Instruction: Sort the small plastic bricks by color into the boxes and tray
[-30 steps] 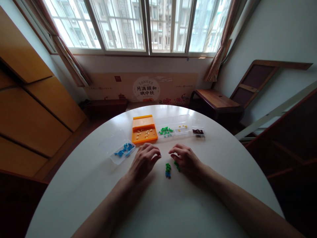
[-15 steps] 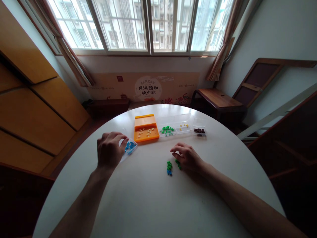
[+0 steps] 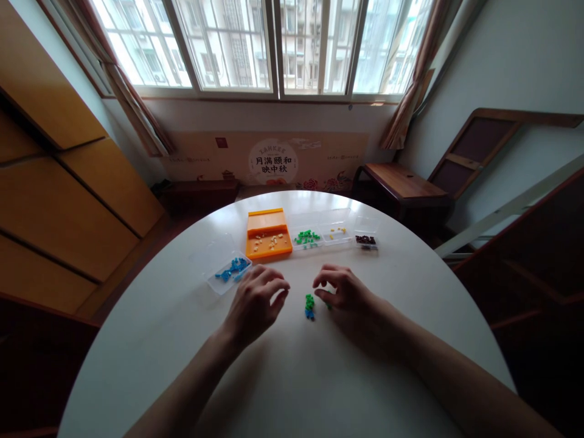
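My left hand [image 3: 259, 299] hovers over the table left of the small brick figure, thumb and forefinger brought close in a pinch. Whatever sits between those fingertips is too small to make out. On the table stands the figure [image 3: 309, 306], built of tiny green bricks above blue ones. Just right of it is my right hand [image 3: 343, 291], its fingers loosely curved and a gap between thumb and forefinger. Partly covered by that hand, more green bricks [image 3: 329, 300] lie beneath it. Behind my left hand sits a clear box of blue bricks [image 3: 233, 269], its lid folded back.
An orange tray [image 3: 269, 252] holds cream-coloured pieces at the back of the white round table [image 3: 255, 389]. To its right stand clear boxes with green bricks [image 3: 307, 237], a few yellow pieces [image 3: 337, 230] and dark brown pieces [image 3: 365, 240]. A wooden chair [image 3: 404, 182] is beyond the table.
My left hand has come away from the box of blue bricks, moving right and nearer to the figure. My right hand has barely shifted beside the green bricks.
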Tool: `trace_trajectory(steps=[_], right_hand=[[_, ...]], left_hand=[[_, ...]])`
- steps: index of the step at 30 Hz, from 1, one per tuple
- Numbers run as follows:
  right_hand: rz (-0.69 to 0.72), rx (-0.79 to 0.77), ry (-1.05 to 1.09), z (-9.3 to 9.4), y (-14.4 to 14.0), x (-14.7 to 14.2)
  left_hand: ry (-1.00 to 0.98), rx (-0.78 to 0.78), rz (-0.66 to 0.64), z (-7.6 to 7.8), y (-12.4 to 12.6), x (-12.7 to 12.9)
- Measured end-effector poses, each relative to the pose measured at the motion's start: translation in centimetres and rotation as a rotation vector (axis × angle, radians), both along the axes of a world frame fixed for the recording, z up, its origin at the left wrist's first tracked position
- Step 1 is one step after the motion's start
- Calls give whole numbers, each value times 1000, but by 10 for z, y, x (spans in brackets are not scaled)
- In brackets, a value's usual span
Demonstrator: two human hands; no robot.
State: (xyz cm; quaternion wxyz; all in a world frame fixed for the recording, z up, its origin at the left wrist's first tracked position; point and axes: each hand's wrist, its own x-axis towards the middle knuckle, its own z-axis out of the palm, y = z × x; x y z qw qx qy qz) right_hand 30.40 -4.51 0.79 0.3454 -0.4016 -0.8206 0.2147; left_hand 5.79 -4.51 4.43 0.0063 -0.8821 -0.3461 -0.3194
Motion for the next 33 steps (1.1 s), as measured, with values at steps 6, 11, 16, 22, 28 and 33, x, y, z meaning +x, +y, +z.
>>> trace_trajectory(steps=[6, 11, 16, 22, 28, 33], right_hand=[[244, -99, -135, 13, -14, -2], [231, -68, -223, 10, -14, -8], [195, -55, -224, 7, -13, -7], [204, -29, -228, 9, -14, -8], [163, 13, -274, 9, -15, -15], [150, 69, -279, 10, -17, -17]], left_hand=[[-144, -63, 48, -17, -11, 10], [-100, -38, 15, -22, -12, 7], [-91, -39, 7, -24, -11, 5], [-101, -49, 0, -24, -10, 6], [-54, -47, -9, -27, -10, 6], [-28, -21, 2, -25, -7, -1]])
